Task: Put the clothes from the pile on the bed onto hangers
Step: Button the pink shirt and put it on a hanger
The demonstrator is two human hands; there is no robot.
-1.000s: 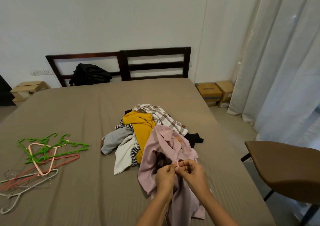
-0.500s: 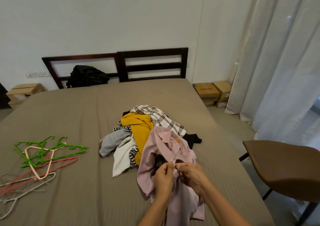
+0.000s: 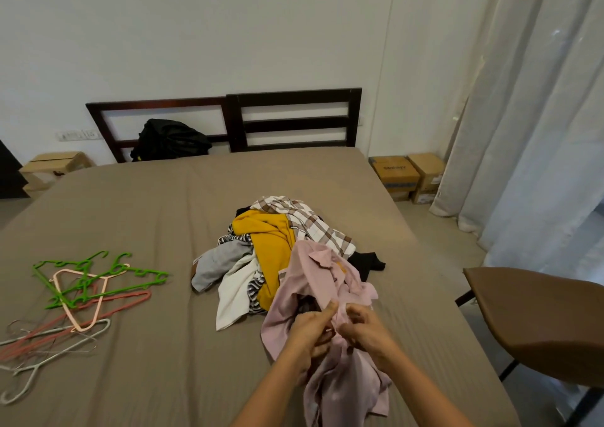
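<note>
A pale pink shirt point(image 3: 313, 279) lies over the near side of the clothes pile point(image 3: 271, 243) in the middle of the bed point(image 3: 147, 204). My left hand point(image 3: 310, 330) and my right hand point(image 3: 367, 328) both pinch the shirt's front edge close together, at what looks like a button. The pile holds a mustard garment, a checked shirt, grey, white, striped and black pieces. Several hangers point(image 3: 81, 289), green, pink and grey, lie tangled on the bed at the left.
A brown chair point(image 3: 539, 322) stands off the bed's right edge. Cardboard boxes point(image 3: 405, 175) sit by the curtain point(image 3: 539, 132). A black bag point(image 3: 170, 139) leans at the dark headboard point(image 3: 294, 119). A wooden stool point(image 3: 55, 165) is at the far left.
Both hands have shifted slightly down the pink shirt's front edge while staying pinched together. The pile and hangers lie as before.
</note>
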